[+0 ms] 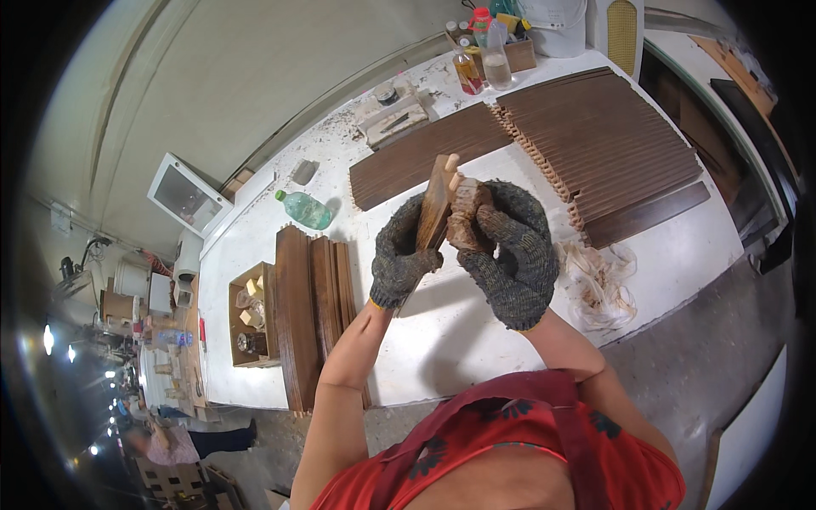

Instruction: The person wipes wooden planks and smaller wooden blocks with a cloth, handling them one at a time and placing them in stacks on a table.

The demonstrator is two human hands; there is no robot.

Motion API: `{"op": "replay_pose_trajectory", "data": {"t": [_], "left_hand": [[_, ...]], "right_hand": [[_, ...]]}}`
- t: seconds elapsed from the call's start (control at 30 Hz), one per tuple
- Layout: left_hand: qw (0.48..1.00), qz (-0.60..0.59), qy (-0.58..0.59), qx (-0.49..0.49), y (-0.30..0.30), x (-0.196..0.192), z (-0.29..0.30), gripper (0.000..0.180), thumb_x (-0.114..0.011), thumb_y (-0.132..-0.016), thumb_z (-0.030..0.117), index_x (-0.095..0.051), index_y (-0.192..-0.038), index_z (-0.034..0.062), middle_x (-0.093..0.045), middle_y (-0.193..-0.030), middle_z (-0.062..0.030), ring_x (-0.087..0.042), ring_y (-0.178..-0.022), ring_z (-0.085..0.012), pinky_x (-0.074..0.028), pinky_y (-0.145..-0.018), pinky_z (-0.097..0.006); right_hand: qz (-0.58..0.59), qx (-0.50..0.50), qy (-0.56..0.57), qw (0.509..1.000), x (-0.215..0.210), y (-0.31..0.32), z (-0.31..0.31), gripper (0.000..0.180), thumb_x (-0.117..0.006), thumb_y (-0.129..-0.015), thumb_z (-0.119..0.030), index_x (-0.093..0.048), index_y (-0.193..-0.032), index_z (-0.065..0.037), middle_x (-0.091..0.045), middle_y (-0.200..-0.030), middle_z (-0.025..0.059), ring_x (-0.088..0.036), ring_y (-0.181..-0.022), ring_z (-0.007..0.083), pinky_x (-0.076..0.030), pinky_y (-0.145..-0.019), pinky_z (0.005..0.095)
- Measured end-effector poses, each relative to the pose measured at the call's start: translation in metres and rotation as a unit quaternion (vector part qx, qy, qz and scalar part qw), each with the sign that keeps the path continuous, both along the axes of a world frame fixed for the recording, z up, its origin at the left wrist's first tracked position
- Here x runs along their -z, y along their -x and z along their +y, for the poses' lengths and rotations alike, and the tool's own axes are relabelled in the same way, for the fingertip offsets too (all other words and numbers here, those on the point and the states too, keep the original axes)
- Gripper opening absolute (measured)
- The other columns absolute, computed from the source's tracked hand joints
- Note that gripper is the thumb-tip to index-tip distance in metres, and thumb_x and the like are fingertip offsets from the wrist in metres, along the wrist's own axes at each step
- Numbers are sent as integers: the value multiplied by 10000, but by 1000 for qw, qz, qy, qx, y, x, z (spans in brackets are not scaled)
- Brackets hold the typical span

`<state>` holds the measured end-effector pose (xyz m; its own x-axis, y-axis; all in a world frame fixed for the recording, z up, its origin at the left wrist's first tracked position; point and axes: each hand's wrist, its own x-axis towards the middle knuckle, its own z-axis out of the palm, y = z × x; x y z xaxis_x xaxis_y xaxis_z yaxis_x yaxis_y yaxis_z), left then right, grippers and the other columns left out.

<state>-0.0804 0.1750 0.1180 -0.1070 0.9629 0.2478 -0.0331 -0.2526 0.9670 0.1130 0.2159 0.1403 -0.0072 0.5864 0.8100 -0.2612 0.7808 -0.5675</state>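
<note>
My left hand (pixel 398 255), in a dark grey knitted glove, is wrapped round a brown wooden slat (pixel 436 202). The slat stands tilted above the white table, and pale dowels (pixel 453 161) stick out at its far end. My right hand (pixel 517 255), gloved the same way, pinches a crumpled brown-stained rag (pixel 464 212) beside the slat, near the dowels. The gloves hide part of the slat and rag. Beyond my hands lie rows of dark brown slats (pixel 595 127), with many pale dowel ends along one edge.
On the white table (pixel 408 365), more slats (pixel 295 314) are stacked at left, by a box of sponge pieces (pixel 240 340). A green bottle (pixel 306 210) lies behind them. A stained plastic bag (pixel 599 289) is at right; bottles (pixel 497 64) stand far back. Another person (pixel 183 442) is far left.
</note>
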Motion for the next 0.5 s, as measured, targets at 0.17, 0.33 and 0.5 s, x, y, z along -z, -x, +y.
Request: {"op": "replay_pose_trajectory", "data": {"t": [0.17, 0.33, 0.5], "left_hand": [[996, -80, 34, -4, 8, -1, -26, 972, -923, -586, 301, -454, -1380, -8, -613, -1165, -104, -610, -896, -147, -529, -710, -292], [996, -84, 31, -7, -7, -17, -42, 902, -878, -599, 490, -543, -1265, -17, -622, -875, -46, -577, -739, -136, -476, -636, -264], [994, -105, 8, -3, -8, -17, -50, 916, -887, -592, 452, -521, -1274, -39, -605, -867, -32, -548, -699, -117, -448, -597, -250]], "right_hand": [[-2, -52, -5, 999, -13, 6, -9, 489, -816, -701, -72, -640, -1158, -81, -572, -1239, 169, -576, -1122, 303, -512, -894, 378], [22, -147, 1, 989, -15, 18, -5, 499, -808, -717, -78, -634, -1185, -85, -572, -1235, 149, -595, -1074, 271, -539, -818, 327], [24, -110, 23, 993, -21, 28, -4, 436, -754, -782, -29, -633, -1199, -72, -572, -1240, 125, -603, -1052, 207, -551, -787, 298]]}}
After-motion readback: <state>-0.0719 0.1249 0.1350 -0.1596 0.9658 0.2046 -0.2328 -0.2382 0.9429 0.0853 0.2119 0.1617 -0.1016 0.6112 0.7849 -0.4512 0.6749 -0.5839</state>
